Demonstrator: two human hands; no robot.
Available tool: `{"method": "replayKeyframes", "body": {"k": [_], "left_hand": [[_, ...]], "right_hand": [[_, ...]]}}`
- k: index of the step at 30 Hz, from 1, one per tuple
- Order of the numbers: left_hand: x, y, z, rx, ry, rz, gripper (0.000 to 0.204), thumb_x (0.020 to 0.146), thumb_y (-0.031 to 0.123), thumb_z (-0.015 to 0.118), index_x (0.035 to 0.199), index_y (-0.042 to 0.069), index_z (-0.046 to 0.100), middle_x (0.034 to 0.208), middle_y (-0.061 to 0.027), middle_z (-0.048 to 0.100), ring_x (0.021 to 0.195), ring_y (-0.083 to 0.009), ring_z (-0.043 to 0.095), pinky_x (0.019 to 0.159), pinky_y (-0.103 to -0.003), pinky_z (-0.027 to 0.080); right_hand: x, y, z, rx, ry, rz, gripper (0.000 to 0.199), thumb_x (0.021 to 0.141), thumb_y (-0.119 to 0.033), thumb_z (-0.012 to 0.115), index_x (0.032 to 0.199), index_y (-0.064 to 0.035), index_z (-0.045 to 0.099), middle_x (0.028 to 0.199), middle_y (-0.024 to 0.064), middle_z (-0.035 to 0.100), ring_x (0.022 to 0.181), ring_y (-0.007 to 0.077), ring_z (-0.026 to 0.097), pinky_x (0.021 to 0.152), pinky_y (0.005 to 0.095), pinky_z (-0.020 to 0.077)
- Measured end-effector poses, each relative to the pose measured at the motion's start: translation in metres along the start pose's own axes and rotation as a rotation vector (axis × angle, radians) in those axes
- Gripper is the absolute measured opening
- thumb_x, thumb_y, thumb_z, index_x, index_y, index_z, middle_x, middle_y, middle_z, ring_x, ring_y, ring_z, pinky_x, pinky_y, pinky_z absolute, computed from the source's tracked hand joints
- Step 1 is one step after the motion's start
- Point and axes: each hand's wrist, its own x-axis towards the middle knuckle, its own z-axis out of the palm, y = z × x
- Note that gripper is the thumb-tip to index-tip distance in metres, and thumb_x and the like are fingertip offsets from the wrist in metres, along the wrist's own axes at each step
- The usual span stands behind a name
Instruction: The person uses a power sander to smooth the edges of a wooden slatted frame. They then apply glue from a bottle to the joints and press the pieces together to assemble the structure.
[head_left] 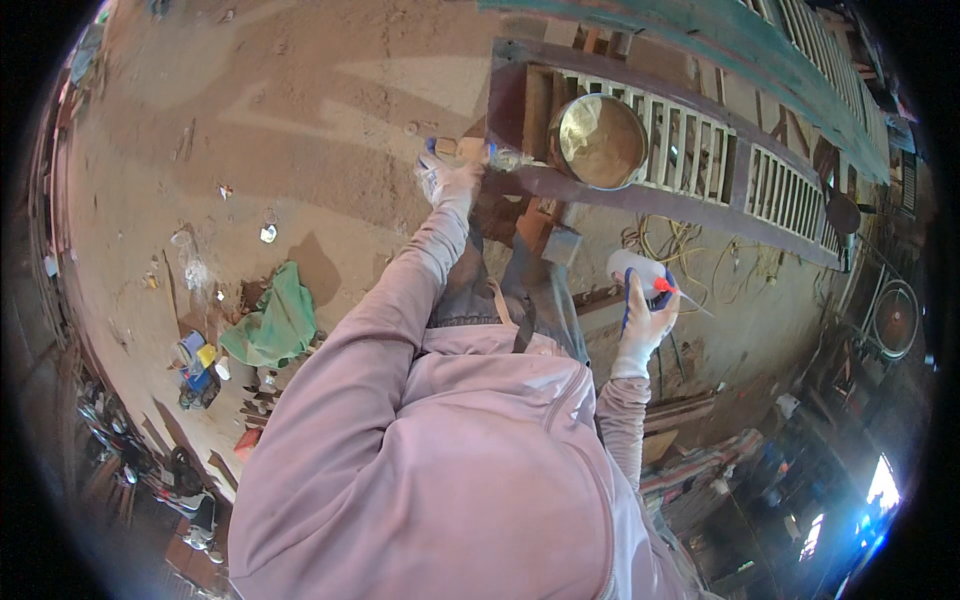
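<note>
One white bottle (632,268) with a red cap (663,285) and thin tip, any print too small to tell, lies tilted in the right hand's (650,322) curled grip, while the left hand (448,183) pinches a tan block (469,150) near a slatted purple frame (680,213) bearing a pan (628,150).

A louvered panel (738,175) with a dark purplish frame and cream slats lies flat, raised above the brown floor (350,60). A round metal pot (576,128) rests on the panel, near its left end, over frame and slats. The floor carries a crumpled green cloth (277,322) at left, with a cluster of blue and yellow items (196,360) beside it. A small white scrap (268,233) lies farther up. At right, loose yellow cord (680,240) lies in loops below the panel.
</note>
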Motion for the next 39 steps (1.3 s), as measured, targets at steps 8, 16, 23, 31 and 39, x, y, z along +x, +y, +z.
{"method": "replayKeyframes", "body": {"k": [8,16,23,31,39], "left_hand": [[0.020,-0.055,0.016,-0.278,-0.270,-0.050,0.125,0.062,0.059,0.093,0.154,0.000,0.031,0.147,-0.0272,0.047,0.137,-0.0381,0.047,0.112,-0.045,0.042],[0.018,-0.005,-0.004,-0.177,-0.440,-0.095,0.138,0.058,0.065,0.092,0.157,-0.001,0.024,0.152,-0.0307,0.042,0.140,-0.0407,0.046,0.114,-0.046,0.042],[0.044,-0.033,0.043,-0.921,-0.686,-0.355,0.135,0.062,0.059,0.093,0.158,-0.003,0.022,0.158,-0.0296,0.034,0.144,-0.0397,0.040,0.119,-0.044,0.036],[-0.013,0.021,-0.014,0.014,-0.437,0.098,0.137,0.060,0.058,0.093,0.158,-0.005,0.022,0.159,-0.0306,0.033,0.149,-0.0423,0.032,0.122,-0.046,0.030],[0.034,0.029,0.011,0.015,-0.281,0.135,0.131,0.067,0.063,0.088,0.159,-0.003,0.023,0.158,-0.0300,0.036,0.147,-0.0421,0.036,0.120,-0.047,0.033]], "right_hand": [[-0.007,0.004,0.009,0.089,-0.007,-0.022,0.050,0.081,-0.006,0.087,0.122,0.0028,0.061,0.112,0.0110,0.063,0.101,0.0191,0.063,0.090,0.0340,0.0536],[-0.023,-0.009,0.037,0.149,-0.081,0.078,0.055,0.079,-0.008,0.089,0.126,0.0016,0.062,0.116,0.0101,0.063,0.106,0.0188,0.061,0.094,0.0348,0.0521],[-0.031,-0.013,0.054,0.004,-0.153,-0.039,0.059,0.078,-0.013,0.090,0.127,0.0005,0.060,0.114,0.0106,0.064,0.102,0.0190,0.063,0.090,0.0329,0.0522],[-0.036,-0.033,0.074,0.319,-0.241,0.255,0.058,0.079,-0.006,0.087,0.128,-0.0034,0.054,0.108,0.0070,0.066,0.092,0.0131,0.064,0.081,0.0276,0.0540],[-0.032,-0.030,0.094,0.386,-0.344,0.282,0.056,0.080,-0.005,0.086,0.127,-0.0041,0.054,0.107,0.0055,0.065,0.094,0.0119,0.063,0.084,0.0275,0.0543]]}}
